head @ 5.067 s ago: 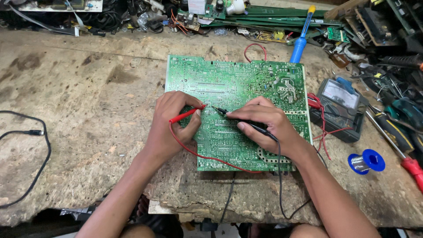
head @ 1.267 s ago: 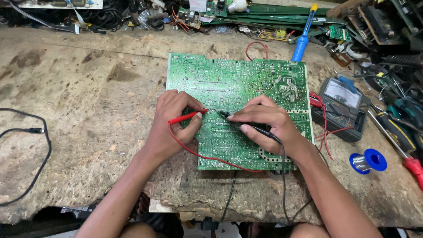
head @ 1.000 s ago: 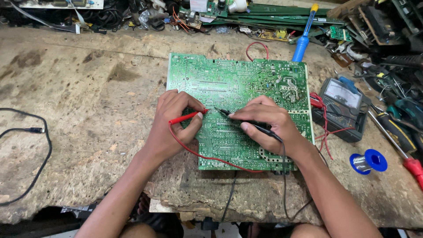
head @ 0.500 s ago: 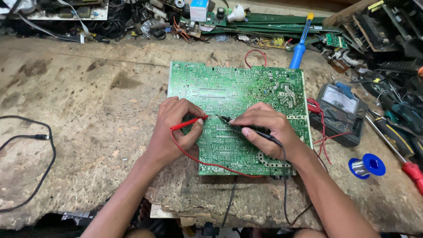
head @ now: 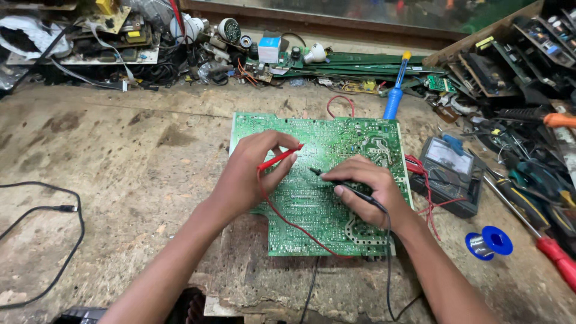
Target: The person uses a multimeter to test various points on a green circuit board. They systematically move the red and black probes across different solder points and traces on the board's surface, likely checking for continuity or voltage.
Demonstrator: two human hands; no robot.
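Pinching a red probe between thumb and fingers, the left hand is closing firmly round it and resting over the left part of a green board. The probe is slanting up to the right, its tip sitting just above the board's solder side. A red lead is running from it down across the board towards the near edge.

To the right, the right hand is gripping a black probe tightly, pen-fashion, with its tip pointing left at the middle of the board, near the red tip but apart from it. A black lead is trailing off the wrist and over the bench's near edge.

The board is lying flat in the middle of the worn bench, between both forearms.

Further right, a meter is lying just beside the board, with red wires looping between them. A blue solder spool is sitting nearer the front edge, and a red-handled screwdriver is lying beyond it. At the far left, a black cable is curling across the bench.
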